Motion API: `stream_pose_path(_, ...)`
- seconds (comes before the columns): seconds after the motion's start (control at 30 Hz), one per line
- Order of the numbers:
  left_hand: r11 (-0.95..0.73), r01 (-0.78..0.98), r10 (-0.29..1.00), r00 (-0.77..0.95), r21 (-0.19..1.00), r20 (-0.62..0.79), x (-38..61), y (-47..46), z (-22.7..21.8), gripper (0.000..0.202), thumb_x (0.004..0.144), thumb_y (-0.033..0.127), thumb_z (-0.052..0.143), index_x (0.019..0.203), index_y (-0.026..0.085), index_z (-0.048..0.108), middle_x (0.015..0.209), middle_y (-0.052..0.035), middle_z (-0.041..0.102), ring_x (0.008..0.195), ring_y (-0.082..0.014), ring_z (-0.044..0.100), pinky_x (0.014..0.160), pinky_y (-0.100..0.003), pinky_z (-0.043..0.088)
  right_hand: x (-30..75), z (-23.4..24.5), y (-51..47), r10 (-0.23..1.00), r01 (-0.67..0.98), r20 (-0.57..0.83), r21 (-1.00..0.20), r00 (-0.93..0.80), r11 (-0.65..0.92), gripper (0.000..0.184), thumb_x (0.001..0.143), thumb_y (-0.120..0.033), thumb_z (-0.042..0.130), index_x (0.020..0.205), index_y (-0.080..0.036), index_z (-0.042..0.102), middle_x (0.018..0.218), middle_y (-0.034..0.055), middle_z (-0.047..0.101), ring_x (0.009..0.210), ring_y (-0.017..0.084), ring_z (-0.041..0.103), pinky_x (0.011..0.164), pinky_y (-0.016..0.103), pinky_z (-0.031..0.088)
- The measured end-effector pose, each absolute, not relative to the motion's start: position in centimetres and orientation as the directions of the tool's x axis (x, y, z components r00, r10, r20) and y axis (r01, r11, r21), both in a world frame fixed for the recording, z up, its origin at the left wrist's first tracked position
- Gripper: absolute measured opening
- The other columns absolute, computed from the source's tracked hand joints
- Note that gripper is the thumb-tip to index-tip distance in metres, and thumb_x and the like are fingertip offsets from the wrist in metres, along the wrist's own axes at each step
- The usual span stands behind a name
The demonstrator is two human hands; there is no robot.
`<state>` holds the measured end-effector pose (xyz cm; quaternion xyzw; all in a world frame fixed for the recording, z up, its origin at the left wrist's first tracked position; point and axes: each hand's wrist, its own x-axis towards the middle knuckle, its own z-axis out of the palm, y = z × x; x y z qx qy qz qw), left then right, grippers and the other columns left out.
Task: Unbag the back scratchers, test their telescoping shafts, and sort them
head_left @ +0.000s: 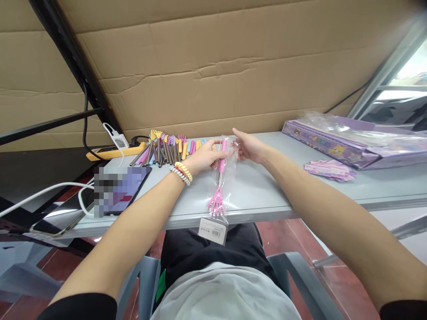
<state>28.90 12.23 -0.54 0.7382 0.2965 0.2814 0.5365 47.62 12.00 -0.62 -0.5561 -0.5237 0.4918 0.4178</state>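
Observation:
A pink back scratcher (222, 165) with a hand-shaped claw lies inside a clear plastic bag (232, 178). Its claw end points toward me, and a white printed label (212, 230) at that end hangs past the table edge. My left hand (204, 156), with twisted bracelets on its wrist, is closed around the handle through the bag. At the bag's upper right side is my right hand (251, 147), its fingers curled on the plastic and its thumb raised; the fingertips are partly hidden.
A pile of back scratchers (163, 149) in several colours lies behind my left hand. Leftward are a yellow power strip (110, 152), a phone with a lit screen (128, 189) and white cables. On the right are printed cards (328, 170) and a purple box (336, 138).

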Motion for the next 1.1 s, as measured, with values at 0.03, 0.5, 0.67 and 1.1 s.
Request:
stream_pose_path(0.03, -0.251, 0.134, 0.737, 0.668, 0.959, 0.099, 28.9, 12.2, -0.6, 0.047, 0.079, 0.02, 0.061, 0.123, 0.015, 0.042, 0.054, 0.0043, 0.057, 0.044, -0.0097, 0.053, 0.047, -0.022, 0.038, 47.8, -0.4, 12.0, 0.994, 0.129, -0.105, -0.987, -0.025, -0.1, 0.051, 0.075, -0.069, 0.043, 0.07, -0.019, 0.05, 0.058, 0.0077, 0.058, 0.042, 0.014, 0.046, 0.039, 0.027, 0.029)
stream_pose_path(0.5, -0.275, 0.065, 0.619, 0.776, 0.959, 0.125, 28.5, 12.1, -0.4, 0.043, 0.084, 0.02, 0.056, 0.125, 0.013, 0.044, 0.056, 0.0028, 0.058, 0.046, -0.0092, 0.055, 0.047, -0.022, 0.037, 48.0, -0.1, 11.4, 0.978, 0.011, 0.201, -0.979, -0.055, 0.202, 0.012, 0.059, -0.015, 0.065, 0.069, -0.015, 0.058, 0.066, 0.003, 0.056, 0.05, 0.009, 0.044, 0.042, 0.024, 0.028)
stream_pose_path(0.67, -0.232, 0.057, 0.603, 0.792, 0.971, 0.098, 28.5, 12.2, -0.5, 0.042, 0.085, 0.02, 0.055, 0.126, 0.015, 0.045, 0.057, 0.004, 0.056, 0.048, -0.0099, 0.056, 0.05, -0.023, 0.042, 47.8, -0.1, 11.2, 0.973, 0.008, 0.198, -0.98, -0.12, 0.201, 0.019, 0.065, -0.03, 0.068, 0.072, -0.015, 0.061, 0.069, 0.004, 0.057, 0.05, 0.009, 0.046, 0.042, 0.025, 0.031)
stream_pose_path(1.1, -0.256, 0.089, 0.619, 0.78, 0.963, 0.093, 28.3, 12.7, -0.8, 0.039, 0.082, 0.027, 0.061, 0.118, 0.013, 0.053, 0.06, 0.0013, 0.059, 0.049, -0.0088, 0.054, 0.051, -0.023, 0.044, 47.7, 0.1, 10.6, 0.951, 0.045, 0.282, -0.956, -0.129, 0.29, 0.016, 0.061, -0.022, 0.071, 0.06, -0.015, 0.056, 0.063, 0.0001, 0.049, 0.051, 0.008, 0.043, 0.044, 0.024, 0.029)
